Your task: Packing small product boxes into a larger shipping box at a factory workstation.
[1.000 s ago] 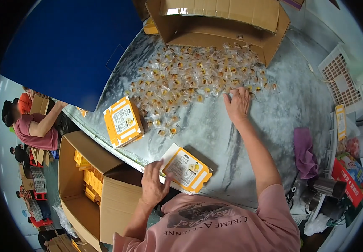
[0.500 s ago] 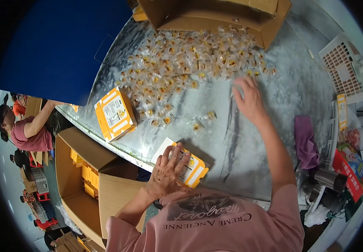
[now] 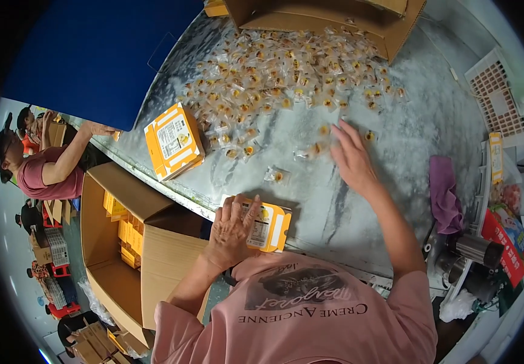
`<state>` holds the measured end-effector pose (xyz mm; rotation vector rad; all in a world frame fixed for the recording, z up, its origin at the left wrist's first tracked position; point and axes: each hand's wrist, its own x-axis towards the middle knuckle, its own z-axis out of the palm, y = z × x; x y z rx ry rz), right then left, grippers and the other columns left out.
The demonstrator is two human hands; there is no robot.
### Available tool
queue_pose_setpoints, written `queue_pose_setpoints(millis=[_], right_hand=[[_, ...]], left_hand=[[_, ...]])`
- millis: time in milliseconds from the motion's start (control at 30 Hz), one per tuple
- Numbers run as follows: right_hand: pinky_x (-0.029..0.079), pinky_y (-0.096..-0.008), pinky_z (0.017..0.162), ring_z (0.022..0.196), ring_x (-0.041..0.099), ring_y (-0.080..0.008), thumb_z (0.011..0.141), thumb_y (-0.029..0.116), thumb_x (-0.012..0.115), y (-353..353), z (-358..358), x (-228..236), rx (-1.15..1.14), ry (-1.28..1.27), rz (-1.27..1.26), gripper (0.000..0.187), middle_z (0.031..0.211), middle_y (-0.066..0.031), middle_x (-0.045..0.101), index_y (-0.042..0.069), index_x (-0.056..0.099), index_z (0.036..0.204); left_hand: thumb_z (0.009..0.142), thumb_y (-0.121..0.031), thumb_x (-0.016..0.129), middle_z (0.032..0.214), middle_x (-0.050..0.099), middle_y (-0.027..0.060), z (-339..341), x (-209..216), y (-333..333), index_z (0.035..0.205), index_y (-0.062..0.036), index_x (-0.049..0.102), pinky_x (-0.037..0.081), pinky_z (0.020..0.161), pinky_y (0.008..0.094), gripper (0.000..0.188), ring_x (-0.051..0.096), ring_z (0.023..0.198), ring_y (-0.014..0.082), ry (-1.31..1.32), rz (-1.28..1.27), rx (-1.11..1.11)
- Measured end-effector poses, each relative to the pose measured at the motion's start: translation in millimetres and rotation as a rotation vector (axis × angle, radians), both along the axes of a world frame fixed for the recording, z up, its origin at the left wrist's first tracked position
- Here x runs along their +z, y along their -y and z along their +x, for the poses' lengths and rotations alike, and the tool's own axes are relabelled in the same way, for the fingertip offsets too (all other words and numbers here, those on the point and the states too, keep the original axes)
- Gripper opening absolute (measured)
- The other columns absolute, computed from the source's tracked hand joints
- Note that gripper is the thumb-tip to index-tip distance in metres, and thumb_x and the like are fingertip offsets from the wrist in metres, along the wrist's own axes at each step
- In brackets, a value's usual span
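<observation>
Packing table seen from above. The left hand [image 3: 230, 236] lies over a yellow-and-white carton [image 3: 271, 227] at the near edge of the grey table [image 3: 307, 209], fingers across its printed face; whether it grips the carton cannot be told. The right hand [image 3: 356, 162], holding nothing visible, is unclenched, its fingers extended toward the far side, beside a few blurred loose packets [image 3: 316, 149]. One clear-wrapped packet [image 3: 278, 176] lies apart, between these and the near carton. Beyond, a broad pile of wrapped pieces [image 3: 286, 70] spreads before a large cardboard box [image 3: 310, 22] at the far side. A second yellow-and-white carton [image 3: 175, 142] sits at the pile's left. At the near left, an open brown box [image 3: 174, 276] contains yellow cartons [image 3: 131, 236]. A purple cloth [image 3: 446, 197] lies at right.
</observation>
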<state>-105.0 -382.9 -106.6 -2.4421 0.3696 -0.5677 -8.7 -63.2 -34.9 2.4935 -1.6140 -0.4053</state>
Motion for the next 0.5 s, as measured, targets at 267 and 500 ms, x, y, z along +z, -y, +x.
queue_pose_setpoints(millis=[267, 500], right_hand=[[0.051, -0.0274, 0.080, 0.104, 0.061, -0.0142, 0.104, 0.020, 0.047, 11.8, -87.1, -8.3, -0.386, 0.198, 0.635, 0.032, 0.118, -0.0067, 0.065, -0.001, 0.059, 0.125], [0.049, -0.0326, 0.090, 0.111, 0.059, -0.0206, 0.095, 0.019, 0.062, -32.2, -88.4, 9.5, -0.261, 0.053, 0.461, 0.038, 0.128, -0.0098, 0.059, 0.004, 0.056, 0.129]], left_hand=[[0.045, -0.038, 0.091, 0.135, 0.040, 0.0244, -3.7, -5.7, -16.3, 0.144, -0.0003, 0.035, 0.033, 0.108, 0.0517, 0.120, 0.037, 0.127, 0.0470, 0.018, -0.059, 0.028], [0.045, -0.056, 0.089, 0.133, 0.042, 0.0266, -7.1, -18.8, -35.2, 0.141, 0.0086, 0.034, 0.033, 0.109, 0.0500, 0.128, 0.038, 0.127, 0.0450, 0.038, -0.124, 0.173]])
